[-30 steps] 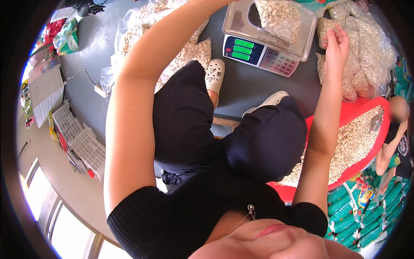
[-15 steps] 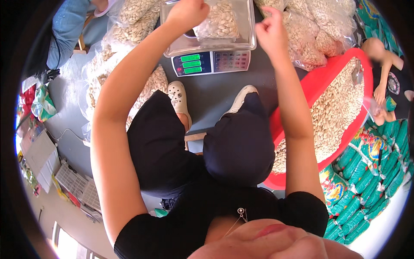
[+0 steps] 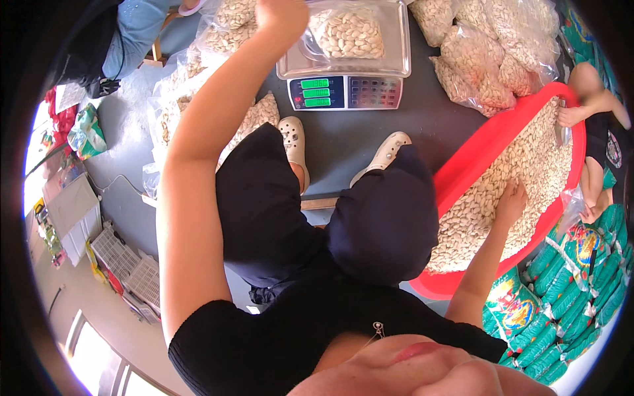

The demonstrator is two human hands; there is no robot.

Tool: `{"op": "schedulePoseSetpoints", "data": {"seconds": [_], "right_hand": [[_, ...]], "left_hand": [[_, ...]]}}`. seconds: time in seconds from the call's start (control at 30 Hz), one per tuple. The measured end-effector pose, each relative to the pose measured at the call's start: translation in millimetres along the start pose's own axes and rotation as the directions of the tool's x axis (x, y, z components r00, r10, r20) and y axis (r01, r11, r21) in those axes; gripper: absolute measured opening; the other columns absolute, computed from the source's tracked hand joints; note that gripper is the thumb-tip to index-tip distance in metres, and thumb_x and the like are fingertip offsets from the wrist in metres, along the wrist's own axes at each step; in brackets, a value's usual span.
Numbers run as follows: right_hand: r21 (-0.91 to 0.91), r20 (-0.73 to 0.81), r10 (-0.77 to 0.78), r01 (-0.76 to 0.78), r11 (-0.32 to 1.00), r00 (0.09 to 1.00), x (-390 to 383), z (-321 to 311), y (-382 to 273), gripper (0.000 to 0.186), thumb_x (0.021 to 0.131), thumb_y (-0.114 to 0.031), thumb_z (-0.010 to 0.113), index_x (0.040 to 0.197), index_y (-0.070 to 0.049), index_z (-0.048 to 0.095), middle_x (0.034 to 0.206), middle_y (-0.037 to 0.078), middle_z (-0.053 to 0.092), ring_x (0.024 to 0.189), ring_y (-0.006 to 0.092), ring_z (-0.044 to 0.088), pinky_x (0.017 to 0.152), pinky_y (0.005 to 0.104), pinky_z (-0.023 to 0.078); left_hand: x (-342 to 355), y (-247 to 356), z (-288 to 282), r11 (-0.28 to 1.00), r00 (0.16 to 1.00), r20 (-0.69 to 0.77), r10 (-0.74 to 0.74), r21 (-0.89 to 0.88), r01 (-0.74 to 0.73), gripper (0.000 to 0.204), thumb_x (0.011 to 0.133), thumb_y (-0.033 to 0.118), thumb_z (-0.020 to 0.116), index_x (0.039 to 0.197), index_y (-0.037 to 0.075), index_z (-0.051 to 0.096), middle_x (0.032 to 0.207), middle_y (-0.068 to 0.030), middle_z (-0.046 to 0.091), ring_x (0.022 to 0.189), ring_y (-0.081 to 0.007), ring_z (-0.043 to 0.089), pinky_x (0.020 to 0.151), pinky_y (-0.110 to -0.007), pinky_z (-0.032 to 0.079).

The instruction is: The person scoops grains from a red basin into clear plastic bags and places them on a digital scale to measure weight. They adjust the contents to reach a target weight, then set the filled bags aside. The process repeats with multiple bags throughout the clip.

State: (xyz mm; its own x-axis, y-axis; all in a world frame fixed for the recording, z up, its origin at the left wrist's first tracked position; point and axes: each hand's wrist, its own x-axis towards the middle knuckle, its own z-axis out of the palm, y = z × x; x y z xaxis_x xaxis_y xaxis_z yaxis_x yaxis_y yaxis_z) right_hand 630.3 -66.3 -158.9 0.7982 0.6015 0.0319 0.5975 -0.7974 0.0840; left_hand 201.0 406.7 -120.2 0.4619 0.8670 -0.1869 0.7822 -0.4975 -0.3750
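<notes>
Gripping the clear bag of nuts (image 3: pixel 347 33) on the scale tray (image 3: pixel 343 66) with our left hand (image 3: pixel 281 14), right hand (image 3: pixel 510 206) flat and open in the red tub (image 3: pixel 462 178); a sloppy tug could tip nuts out

We see pale cream seeds heaped in a red tub (image 3: pixel 462 173) and in a clear bag (image 3: pixel 348 33) on a silver scale (image 3: pixel 345 92) with green-lit digits. Our trousers (image 3: pixel 264 211) are black, our clogs (image 3: pixel 294 142) off-white, the floor (image 3: pixel 436 125) dark grey.
</notes>
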Motion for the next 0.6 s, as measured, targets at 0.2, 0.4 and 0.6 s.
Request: {"op": "schedulePoseSetpoints", "data": {"seconds": [0.2, 0.4, 0.6], "right_hand": [[-0.224, 0.113, -0.048, 0.073, 0.972, 0.992, -9.3, -36.2, -18.2, 0.038, 0.093, -0.047, 0.046, 0.105, -0.014, 0.061, 0.104, 0.013, 0.065, 0.091, 0.0362, 0.061, 0.074, 0.0472, 0.049], [-0.081, -0.014, 0.021, -0.022, 0.996, 1.0, 12.8, -41.5, 65.1, 0.036, 0.096, -0.037, 0.043, 0.1, -0.005, 0.058, 0.085, 0.017, 0.064, 0.074, 0.0336, 0.063, 0.065, 0.0448, 0.049], [0.974, 0.226, 0.134, -0.226, -0.019, 0.965, 46.8, -116.7, -86.6, 0.013, 0.091, -0.021, 0.052, 0.095, -0.009, 0.054, 0.079, 0.001, 0.049, 0.059, 0.011, 0.048, 0.051, 0.0219, 0.041]], "left_hand": [[7.2, 46.9, 13.8, 0.864, 0.864, -0.051, 0.5, -0.041, -0.502, 0.018, 0.078, 0.013, 0.063, 0.092, 0.006, 0.072, 0.111, -0.009, 0.062, 0.115, -0.0271, 0.052, 0.087, -0.038, 0.05], [-19.7, 73.2, -9.9, 0.832, 0.781, 0.289, 0.554, -0.23, -0.505, 0.081, 0.082, 0.01, 0.058, 0.139, 0.058, 0.024, 0.151, -0.0053, 0.031, 0.134, -0.0306, 0.038, 0.103, -0.07, 0.024], [-27.3, 58.5, -27.5, 0.785, 0.76, 0.218, 0.612, -0.05, -0.618, 0.077, 0.08, 0.021, 0.066, 0.141, 0.05, 0.029, 0.151, -0.0049, 0.031, 0.14, -0.0297, 0.028, 0.108, -0.07, 0.005]]}}
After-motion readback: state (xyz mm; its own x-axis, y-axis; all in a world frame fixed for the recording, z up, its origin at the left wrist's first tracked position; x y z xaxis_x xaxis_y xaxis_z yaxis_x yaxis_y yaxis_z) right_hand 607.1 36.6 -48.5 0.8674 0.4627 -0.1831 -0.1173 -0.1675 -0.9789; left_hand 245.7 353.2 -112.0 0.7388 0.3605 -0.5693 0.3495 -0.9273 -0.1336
